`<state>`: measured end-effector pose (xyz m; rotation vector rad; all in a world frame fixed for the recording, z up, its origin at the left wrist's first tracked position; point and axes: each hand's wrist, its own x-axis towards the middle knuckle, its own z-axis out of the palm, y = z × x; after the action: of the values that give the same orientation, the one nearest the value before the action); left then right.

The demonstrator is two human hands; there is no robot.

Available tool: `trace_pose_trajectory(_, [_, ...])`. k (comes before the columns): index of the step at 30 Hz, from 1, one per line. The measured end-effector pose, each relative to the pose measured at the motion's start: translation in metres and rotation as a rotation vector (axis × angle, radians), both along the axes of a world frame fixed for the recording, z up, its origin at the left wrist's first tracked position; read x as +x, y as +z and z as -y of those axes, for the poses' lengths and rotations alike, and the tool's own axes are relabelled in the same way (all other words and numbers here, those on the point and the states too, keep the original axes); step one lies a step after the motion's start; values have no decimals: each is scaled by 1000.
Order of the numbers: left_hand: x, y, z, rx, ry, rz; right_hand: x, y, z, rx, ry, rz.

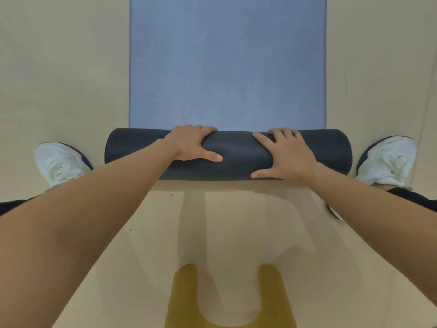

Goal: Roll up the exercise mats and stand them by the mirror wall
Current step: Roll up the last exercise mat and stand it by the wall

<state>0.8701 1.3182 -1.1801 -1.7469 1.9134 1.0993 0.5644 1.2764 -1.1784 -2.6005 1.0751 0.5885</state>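
A blue exercise mat (227, 62) lies flat on the floor and runs away from me to the top edge of the view. Its near end is rolled into a thick dark roll (238, 155) lying crosswise. My left hand (192, 143) presses on the roll left of centre, fingers curled over the far side and thumb along the top. My right hand (285, 153) rests on it right of centre with fingers spread. No mirror wall is in view.
Pale wooden floor (59, 67) surrounds the mat. My white shoes stand at either end of the roll, the left shoe (60, 163) and the right shoe (387, 160). A yellow U-shaped marking (182, 301) lies on the floor near the bottom edge.
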Motion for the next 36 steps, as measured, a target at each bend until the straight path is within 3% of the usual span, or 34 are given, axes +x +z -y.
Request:
trace_pose_trajectory(11, [0,3,-42,264,184,-156,10,13,-12,219,4,-6])
trace_pose_trajectory(13, [-4,5,-58,64,122,-92,9,10,-14,230,-8,15])
trace_pose_trajectory(16, [-10,6,-85,-464,-2,-14,14,12,0,291,-63,40])
trace_pose_trajectory(18, [-20,9,-103,-680,-83,7,18,14,13,339,-100,35])
trace_pose_trajectory(25, [-54,5,-119,-430,-173,283,30,12,35,424,-176,-45])
trace_pose_trajectory(32, [-31,-3,-107,-424,-292,204,27,6,5,526,-262,-88])
trace_pose_trajectory(36, [-23,-2,-96,-450,-315,131,13,13,-10,401,-371,33])
